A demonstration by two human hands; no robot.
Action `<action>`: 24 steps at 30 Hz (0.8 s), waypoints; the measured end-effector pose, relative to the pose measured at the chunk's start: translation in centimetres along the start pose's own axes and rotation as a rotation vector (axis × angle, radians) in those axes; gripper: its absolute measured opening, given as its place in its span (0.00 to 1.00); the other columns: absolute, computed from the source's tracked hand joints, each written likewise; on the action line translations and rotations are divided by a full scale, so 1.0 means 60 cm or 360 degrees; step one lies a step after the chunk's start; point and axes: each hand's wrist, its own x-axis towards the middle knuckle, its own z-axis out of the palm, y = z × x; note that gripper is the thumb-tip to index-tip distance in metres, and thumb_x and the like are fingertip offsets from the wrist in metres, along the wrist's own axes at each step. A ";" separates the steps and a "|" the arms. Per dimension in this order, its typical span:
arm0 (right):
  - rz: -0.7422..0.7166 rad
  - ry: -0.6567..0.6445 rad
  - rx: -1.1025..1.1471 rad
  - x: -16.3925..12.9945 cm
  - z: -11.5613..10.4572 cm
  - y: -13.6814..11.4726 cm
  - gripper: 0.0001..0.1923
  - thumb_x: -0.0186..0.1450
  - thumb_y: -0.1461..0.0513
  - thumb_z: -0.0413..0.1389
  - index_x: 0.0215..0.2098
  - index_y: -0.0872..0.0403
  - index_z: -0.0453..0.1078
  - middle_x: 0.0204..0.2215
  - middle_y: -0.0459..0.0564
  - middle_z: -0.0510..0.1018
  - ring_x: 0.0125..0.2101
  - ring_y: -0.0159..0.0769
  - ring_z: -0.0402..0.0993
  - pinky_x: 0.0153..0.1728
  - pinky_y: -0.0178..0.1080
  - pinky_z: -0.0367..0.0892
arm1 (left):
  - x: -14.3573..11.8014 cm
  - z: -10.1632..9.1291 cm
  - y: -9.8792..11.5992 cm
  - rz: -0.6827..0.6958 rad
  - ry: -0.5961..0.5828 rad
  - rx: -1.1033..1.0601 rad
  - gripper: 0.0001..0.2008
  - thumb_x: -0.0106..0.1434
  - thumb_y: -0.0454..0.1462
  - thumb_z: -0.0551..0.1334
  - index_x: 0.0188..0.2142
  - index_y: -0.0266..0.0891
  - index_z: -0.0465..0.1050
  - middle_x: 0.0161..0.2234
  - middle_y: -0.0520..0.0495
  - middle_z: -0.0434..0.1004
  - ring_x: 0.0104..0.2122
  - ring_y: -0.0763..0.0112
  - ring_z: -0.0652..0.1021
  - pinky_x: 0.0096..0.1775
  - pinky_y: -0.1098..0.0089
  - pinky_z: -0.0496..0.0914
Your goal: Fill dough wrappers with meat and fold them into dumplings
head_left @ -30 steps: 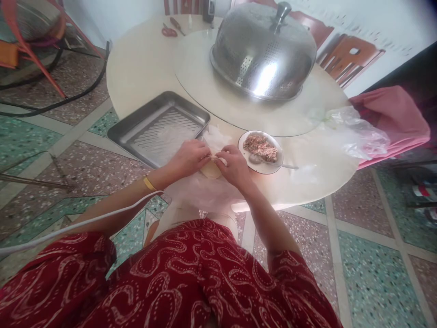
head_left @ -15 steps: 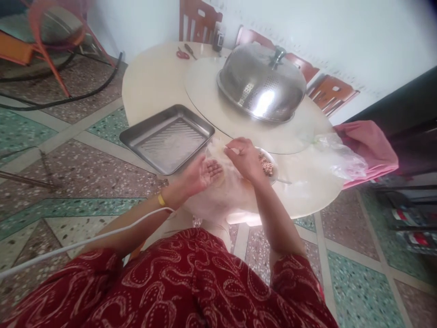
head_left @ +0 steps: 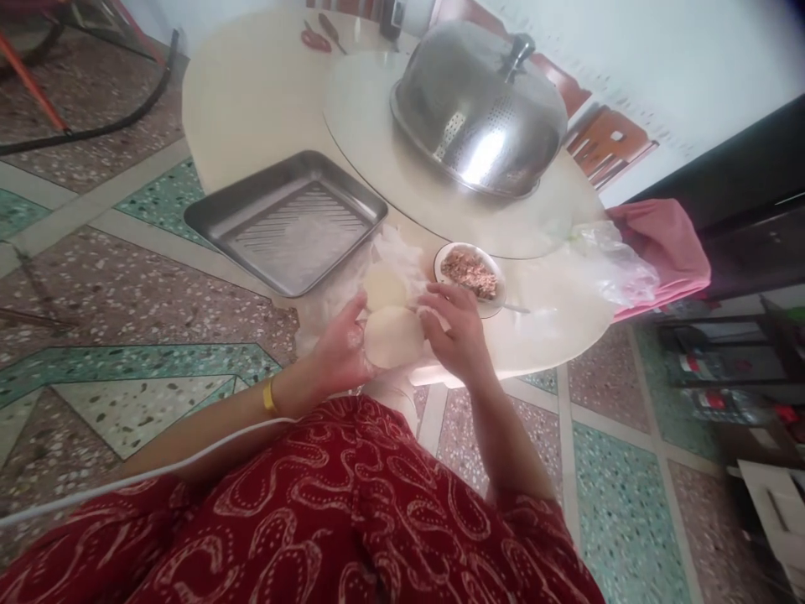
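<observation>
Two pale round dough wrappers show between my hands. The nearer wrapper (head_left: 394,337) is held up at table-edge height, while the farther wrapper (head_left: 385,287) shows just behind it, on or beside crumpled clear plastic (head_left: 399,250). My left hand (head_left: 340,346) grips the nearer wrapper's left edge, thumb pointing up and fingers partly hidden. On the opposite edge, the bent fingers of my right hand (head_left: 454,329) pinch the same wrapper. Just beyond the right hand sits a white bowl of minced filling (head_left: 470,270), with a utensil handle (head_left: 516,309) beside it.
A rectangular metal tray (head_left: 286,222) lies left on the round table (head_left: 251,101). A large steel dome lid (head_left: 481,109) covers the glass turntable (head_left: 358,109). Red scissors (head_left: 315,39) and a knife (head_left: 329,30) lie at the back. A pink cloth-covered chair (head_left: 660,252) stands right.
My left palm was open and turned up, with my right hand over the plastic and bowl. Now both hands are lower, at the nearer wrapper, and the bowl is uncovered. The view has shifted.
</observation>
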 end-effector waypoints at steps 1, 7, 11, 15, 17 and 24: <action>0.0049 -0.0108 0.0043 -0.001 0.002 0.006 0.11 0.67 0.60 0.52 0.40 0.50 0.76 0.46 0.53 0.78 0.49 0.43 0.72 0.52 0.53 0.66 | -0.001 0.001 -0.005 -0.0027 -0.0016 -0.0013 0.36 0.64 0.61 0.43 0.53 0.35 0.68 0.40 0.37 0.78 0.44 0.53 0.78 0.49 0.55 0.71; 0.0328 -0.0437 0.0462 -0.016 0.014 0.018 0.07 0.64 0.59 0.57 0.37 0.50 0.77 0.47 0.52 0.79 0.51 0.42 0.72 0.43 0.45 0.73 | 0.005 -0.002 -0.021 -0.0171 -0.0061 -0.0099 0.31 0.65 0.57 0.48 0.51 0.37 0.70 0.38 0.39 0.79 0.43 0.55 0.79 0.48 0.56 0.72; 0.0354 -0.0338 0.0582 -0.020 0.020 0.020 0.05 0.63 0.60 0.58 0.34 0.49 0.76 0.46 0.50 0.80 0.48 0.39 0.74 0.44 0.44 0.73 | 0.015 0.001 -0.024 -0.0240 -0.0021 -0.0197 0.30 0.66 0.56 0.46 0.51 0.36 0.70 0.37 0.39 0.79 0.44 0.54 0.79 0.48 0.56 0.72; 0.0373 -0.0220 0.0479 -0.027 0.026 0.021 0.06 0.64 0.59 0.56 0.37 0.49 0.76 0.48 0.52 0.78 0.50 0.40 0.73 0.45 0.45 0.73 | 0.020 0.007 -0.029 -0.0166 0.0057 -0.0214 0.30 0.67 0.55 0.45 0.50 0.34 0.70 0.37 0.38 0.80 0.45 0.54 0.79 0.49 0.55 0.71; 0.0336 -0.0099 0.0397 -0.039 0.028 0.024 0.08 0.66 0.60 0.54 0.39 0.49 0.75 0.47 0.51 0.79 0.51 0.41 0.72 0.48 0.48 0.72 | 0.015 0.006 -0.034 -0.0133 0.0094 -0.0207 0.30 0.67 0.54 0.45 0.50 0.34 0.71 0.38 0.38 0.80 0.46 0.54 0.79 0.50 0.54 0.71; 0.0316 -0.0011 0.0137 -0.088 0.063 0.050 0.11 0.67 0.63 0.50 0.39 0.51 0.76 0.37 0.53 0.80 0.42 0.41 0.73 0.46 0.46 0.71 | -0.036 -0.026 -0.015 -0.0081 0.0424 -0.0385 0.26 0.68 0.51 0.48 0.49 0.34 0.71 0.43 0.38 0.80 0.49 0.57 0.78 0.52 0.59 0.71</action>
